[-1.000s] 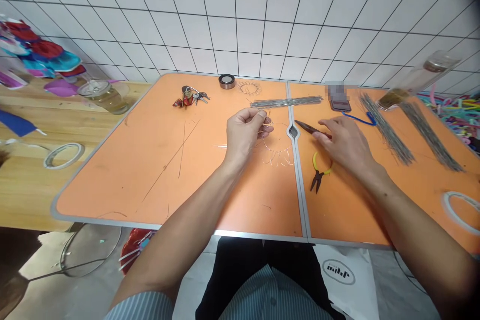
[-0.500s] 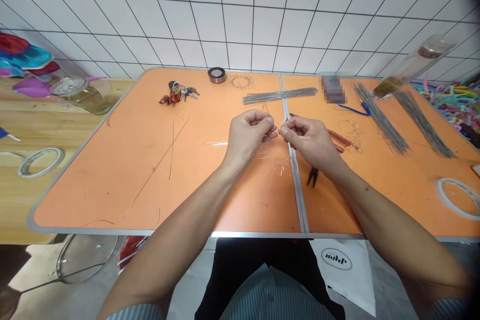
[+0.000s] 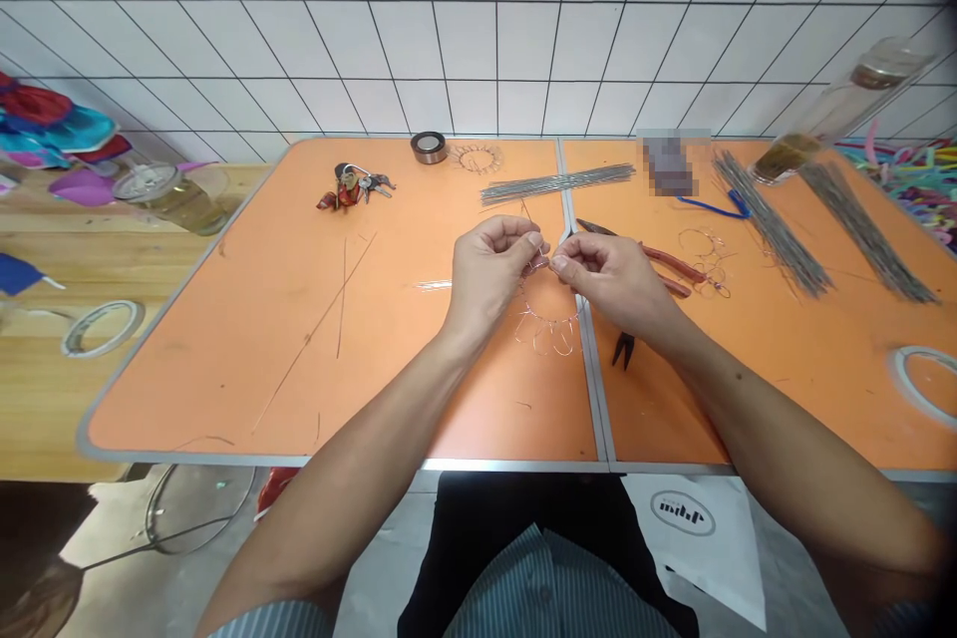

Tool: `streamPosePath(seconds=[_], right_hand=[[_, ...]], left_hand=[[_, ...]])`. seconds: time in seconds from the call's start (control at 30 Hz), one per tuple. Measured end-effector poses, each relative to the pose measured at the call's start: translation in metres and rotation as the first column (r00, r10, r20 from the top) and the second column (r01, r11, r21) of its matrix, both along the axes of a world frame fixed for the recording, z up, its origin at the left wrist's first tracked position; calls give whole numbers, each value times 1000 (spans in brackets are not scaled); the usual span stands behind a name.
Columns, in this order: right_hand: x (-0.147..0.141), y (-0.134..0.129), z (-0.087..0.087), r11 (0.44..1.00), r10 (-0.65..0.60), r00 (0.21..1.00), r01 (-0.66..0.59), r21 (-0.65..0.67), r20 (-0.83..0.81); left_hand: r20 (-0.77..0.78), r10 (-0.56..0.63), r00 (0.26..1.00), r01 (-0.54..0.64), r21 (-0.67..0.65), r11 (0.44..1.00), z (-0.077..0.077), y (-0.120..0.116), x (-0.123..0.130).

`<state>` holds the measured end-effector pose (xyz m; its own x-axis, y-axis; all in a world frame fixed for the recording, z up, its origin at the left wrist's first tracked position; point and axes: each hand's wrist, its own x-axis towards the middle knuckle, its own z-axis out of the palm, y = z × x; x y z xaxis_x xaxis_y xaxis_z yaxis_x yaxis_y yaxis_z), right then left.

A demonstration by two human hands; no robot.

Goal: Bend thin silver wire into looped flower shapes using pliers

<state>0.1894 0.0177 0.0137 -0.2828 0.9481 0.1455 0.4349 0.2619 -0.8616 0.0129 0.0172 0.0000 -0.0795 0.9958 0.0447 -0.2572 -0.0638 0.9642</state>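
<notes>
My left hand [image 3: 493,269] pinches a thin wire ring with looped petals [image 3: 549,324] between thumb and fingers. Close against it, my right hand [image 3: 605,269] is closed in a pinch at the same wire, near the ring's upper edge. The ring's looped part hangs below my fingertips, over the orange table [image 3: 419,389]. Red-handled pliers [image 3: 673,264] lie partly behind my right hand. Below that hand the dark jaws of another tool [image 3: 623,349] stick out, the rest covered. A few straight pale wires [image 3: 434,286] lie beside my left hand.
Bundles of straight wire lie at the back [image 3: 557,183] and right [image 3: 774,224]. A finished-looking wire ring [image 3: 477,159] lies by a tape roll [image 3: 429,148]. Keys [image 3: 359,185] rest at back left. A glass bottle [image 3: 837,110] stands at back right. A metal seam [image 3: 594,379] crosses the table.
The wire ring shows more clearly below my fingers, its loops turned more towards view. My hands have shifted slightly left, still pinching. The camera view has moved a little.
</notes>
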Motion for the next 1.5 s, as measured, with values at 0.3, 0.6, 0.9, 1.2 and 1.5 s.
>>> streamPosePath(seconds=[0.3, 0.6, 0.9, 1.2, 1.5], right_hand=[[8, 3, 5, 992, -93, 994, 98, 74, -65], [16, 11, 0, 997, -75, 955, 76, -8, -288], [13, 10, -5, 998, -56, 938, 48, -31, -341], [16, 12, -3, 997, -80, 933, 79, -17, -350], [9, 6, -4, 998, -50, 950, 62, 30, -309]], left_hand=[[-95, -280, 955, 270, -103, 957, -6, -7, 12], [-33, -339, 940, 326, -204, 923, -6, -10, 9], [-48, -353, 934, 336, -214, 917, -3, -13, 12], [-87, -304, 949, 284, -187, 940, 2, -15, 13], [-109, -355, 928, 337, -159, 928, -1, -15, 13]])
